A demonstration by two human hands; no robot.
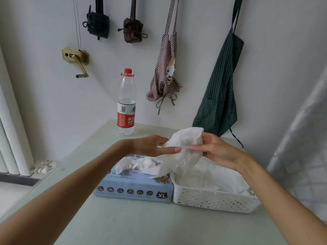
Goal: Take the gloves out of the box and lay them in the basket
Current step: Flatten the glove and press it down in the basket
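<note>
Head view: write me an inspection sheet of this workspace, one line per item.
Surface: pale green table, glossy.
Job's things: blue glove box beside white perforated basket, touching; gloves already in basket; thin white glove held above both.
Clutter: water bottle, upright at the table's back edge.
Grippers: left hand and right hand both pinch the glove.
Cables: thin cords run up from the wall crank.
Surroundings: green striped apron, checked apron, radiator.

Your two bare forearms reach in from the frame's lower corners; your left hand (152, 145) and right hand (215, 150) meet at centre, fingers pinching a thin glove (184, 151).
</note>
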